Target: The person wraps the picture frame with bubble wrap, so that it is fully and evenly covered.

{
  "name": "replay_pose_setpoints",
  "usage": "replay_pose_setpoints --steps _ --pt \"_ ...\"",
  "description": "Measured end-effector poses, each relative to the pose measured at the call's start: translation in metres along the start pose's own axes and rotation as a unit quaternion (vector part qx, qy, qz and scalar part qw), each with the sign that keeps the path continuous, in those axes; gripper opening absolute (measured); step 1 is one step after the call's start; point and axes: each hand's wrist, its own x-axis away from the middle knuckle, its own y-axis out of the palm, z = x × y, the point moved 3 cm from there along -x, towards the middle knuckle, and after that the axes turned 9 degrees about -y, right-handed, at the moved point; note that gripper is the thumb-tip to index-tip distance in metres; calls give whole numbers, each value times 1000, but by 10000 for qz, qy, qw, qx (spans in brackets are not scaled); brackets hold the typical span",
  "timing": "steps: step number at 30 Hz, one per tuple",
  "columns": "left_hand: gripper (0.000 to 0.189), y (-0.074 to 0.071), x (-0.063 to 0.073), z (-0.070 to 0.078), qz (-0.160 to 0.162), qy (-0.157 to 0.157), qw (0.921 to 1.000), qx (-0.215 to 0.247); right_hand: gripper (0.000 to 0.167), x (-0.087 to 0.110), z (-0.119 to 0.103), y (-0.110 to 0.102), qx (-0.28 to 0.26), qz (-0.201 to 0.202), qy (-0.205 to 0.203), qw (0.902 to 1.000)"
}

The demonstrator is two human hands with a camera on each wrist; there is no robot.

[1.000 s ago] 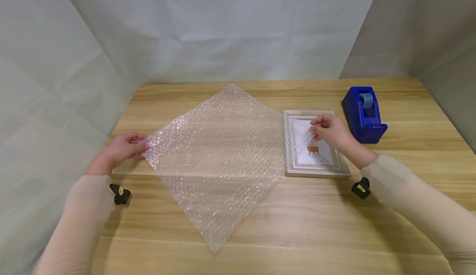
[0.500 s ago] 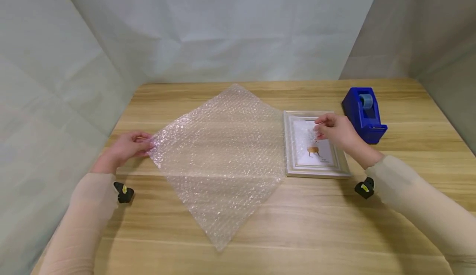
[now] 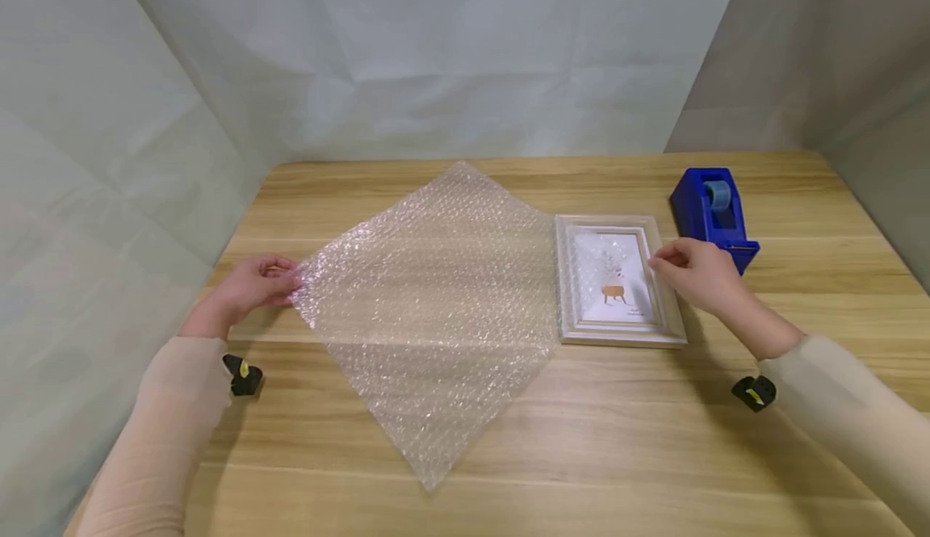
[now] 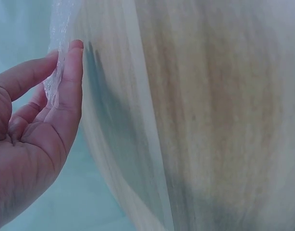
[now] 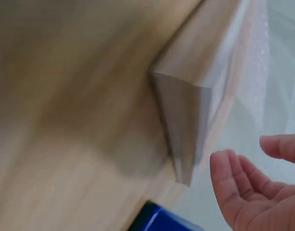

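Note:
A clear sheet of bubble wrap (image 3: 436, 319) lies diamond-wise on the wooden table, its right corner over part of a silver picture frame (image 3: 570, 331). My left hand (image 3: 250, 291) pinches the sheet's left corner between thumb and fingers; in the left wrist view the bubble wrap (image 4: 61, 43) bunches there. At the picture frame's right edge hovers my right hand (image 3: 701, 274). In the right wrist view the thumb and fingers of that hand (image 5: 253, 187) stand apart with nothing between them, beside the picture frame (image 5: 183, 110).
A blue tape dispenser (image 3: 705, 214) stands behind the right hand, holding a roll of tape (image 3: 717, 195). Pale cloth (image 3: 472, 52) hangs behind the wooden table (image 3: 581, 448) and at its sides. Dark wrist cameras sit below both wrists.
The right hand has let go of the bubble wrap's right corner and moved right, off the picture frame's middle. The left hand and the sheet shifted slightly right, then stayed still.

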Motion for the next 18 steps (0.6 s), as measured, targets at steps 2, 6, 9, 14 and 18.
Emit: replay_pose_setpoints --steps 2,6,9,14,18 --pt "43 0 -1 0 -1 -8 10000 -1 35 7 5 -1 132 94 53 9999" --pt "44 0 -1 0 -50 89 9999 116 39 17 15 -1 130 -39 313 9994" --pt "39 -1 -2 -3 -184 269 9986 415 43 21 21 1 59 -363 509 9980" --pt "41 -2 -2 -3 -128 236 9993 277 50 26 27 8 -261 -912 873 9917" --pt "45 1 -1 1 5 -7 10000 -13 45 26 29 12 -298 -923 867 9915"
